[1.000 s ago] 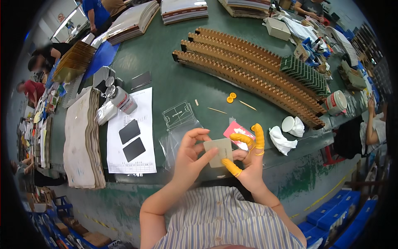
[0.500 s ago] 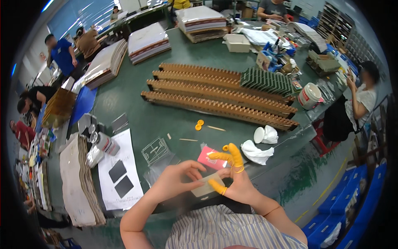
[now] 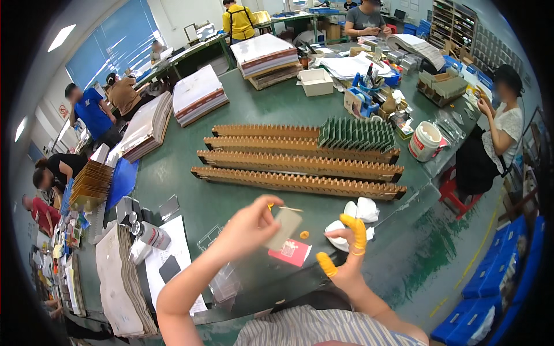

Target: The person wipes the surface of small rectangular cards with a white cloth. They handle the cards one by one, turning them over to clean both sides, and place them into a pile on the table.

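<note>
Right hand (image 3: 348, 268): fingers spread, nothing visibly held. Left hand (image 3: 253, 226): thumb and fingers clamped on beige card (image 3: 285, 229); hands apart. Best practice: grip card lightly by edges, avoid pressing flat surface. Card: at left fingertips, left of right hand, not touching it. Slotted brown racks (image 3: 300, 181): beyond both hands.

The beige card (image 3: 287, 228) looks matt and smooth, though slightly blurred, while the yellow finger cots (image 3: 358, 235) have a thin, wrinkled, rubbery skin. The green desk (image 3: 259, 109) is smooth with a soft gloss, and the slotted racks (image 3: 297, 182) look like matt brown wood. Smooth white plastic makes the tub (image 3: 425, 144), soft crumpled tissue the white wad (image 3: 368, 210), and dry, rough-edged paper the thick stack (image 3: 117, 279).
</note>
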The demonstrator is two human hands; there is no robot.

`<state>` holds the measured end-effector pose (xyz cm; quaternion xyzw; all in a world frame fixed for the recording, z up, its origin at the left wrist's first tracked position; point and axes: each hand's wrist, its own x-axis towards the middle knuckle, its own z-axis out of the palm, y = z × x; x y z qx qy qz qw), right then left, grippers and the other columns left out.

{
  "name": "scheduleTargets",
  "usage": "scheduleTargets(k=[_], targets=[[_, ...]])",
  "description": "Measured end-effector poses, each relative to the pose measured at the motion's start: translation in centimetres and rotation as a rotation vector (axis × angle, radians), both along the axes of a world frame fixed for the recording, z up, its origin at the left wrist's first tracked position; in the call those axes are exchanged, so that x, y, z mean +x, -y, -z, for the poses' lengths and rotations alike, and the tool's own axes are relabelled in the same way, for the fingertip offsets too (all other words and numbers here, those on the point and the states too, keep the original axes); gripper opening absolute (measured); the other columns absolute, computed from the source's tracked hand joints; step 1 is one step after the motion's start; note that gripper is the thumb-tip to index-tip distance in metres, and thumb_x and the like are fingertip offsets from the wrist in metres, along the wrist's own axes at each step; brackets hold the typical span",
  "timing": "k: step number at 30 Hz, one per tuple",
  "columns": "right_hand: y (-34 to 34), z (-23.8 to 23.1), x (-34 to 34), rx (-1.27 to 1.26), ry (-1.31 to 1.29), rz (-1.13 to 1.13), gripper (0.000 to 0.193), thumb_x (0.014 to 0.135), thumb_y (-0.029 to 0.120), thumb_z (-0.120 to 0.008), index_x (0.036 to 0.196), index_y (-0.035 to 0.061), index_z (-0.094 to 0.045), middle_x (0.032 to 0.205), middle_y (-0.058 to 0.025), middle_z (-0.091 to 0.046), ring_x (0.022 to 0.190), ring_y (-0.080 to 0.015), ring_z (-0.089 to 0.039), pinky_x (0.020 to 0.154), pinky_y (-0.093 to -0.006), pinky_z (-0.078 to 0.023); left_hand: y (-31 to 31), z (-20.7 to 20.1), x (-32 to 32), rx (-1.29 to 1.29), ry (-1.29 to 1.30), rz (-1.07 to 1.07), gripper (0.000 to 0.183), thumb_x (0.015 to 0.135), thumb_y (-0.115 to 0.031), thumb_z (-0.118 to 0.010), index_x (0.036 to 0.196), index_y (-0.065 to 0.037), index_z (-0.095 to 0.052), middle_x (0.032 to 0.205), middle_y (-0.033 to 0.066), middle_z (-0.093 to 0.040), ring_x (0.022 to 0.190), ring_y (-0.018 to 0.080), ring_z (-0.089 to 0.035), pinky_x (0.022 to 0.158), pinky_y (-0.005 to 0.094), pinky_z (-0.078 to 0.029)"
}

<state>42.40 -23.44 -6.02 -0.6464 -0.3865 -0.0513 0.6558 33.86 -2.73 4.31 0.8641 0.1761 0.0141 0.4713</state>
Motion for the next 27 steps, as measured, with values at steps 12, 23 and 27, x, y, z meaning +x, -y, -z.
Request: scheduleTargets(k=[12, 23, 27], targets=[[0.1, 4.8, 0.9, 0.267, -0.207, -0.055, 0.062, 0.083, 0.002, -0.063, 0.137, 0.0045, -0.031, 0.112, -0.0121, -0.052, 0.087, -0.015, -0.054, 0.087, -0.0333, -0.042, -3.7, -1.1, 19.3, 0.633, 0.243, -0.312, 0.049, 0.076, -0.012, -0.054, 0.123, -0.002, -0.041, 0.082, 0.0131, -0.062, 0.082, 0.0325, -0.061, 0.072, 0.0433, -0.047], [0.5, 5.1, 1.3, 0.39, -0.473, -0.141, 0.055, 0.086, -0.003, -0.057, 0.136, 0.0012, -0.033, 0.116, -0.0126, -0.052, 0.084, -0.0112, -0.051, 0.086, -0.0281, -0.042, -3.5, 0.5, 25.2, 0.696, 0.128, -0.309, 0.049, 0.074, -0.015, -0.057, 0.12, -0.005, -0.044, 0.088, 0.0119, -0.064, 0.088, 0.0297, -0.062, 0.076, 0.0408, -0.048], [0.7, 5.1, 1.4, 0.378, -0.451, -0.154, 0.052, 0.087, -0.002, -0.055, 0.135, 0.0014, -0.034, 0.113, -0.0123, -0.055, 0.086, -0.0112, -0.052, 0.085, -0.0276, -0.043, -3.0, 0.6, 25.5, 0.745, 0.151, -0.268, 0.044, 0.071, -0.011, -0.058, 0.112, -0.001, -0.046, 0.088, 0.0187, -0.066, 0.085, 0.0353, -0.064, 0.074, 0.0445, -0.049]])
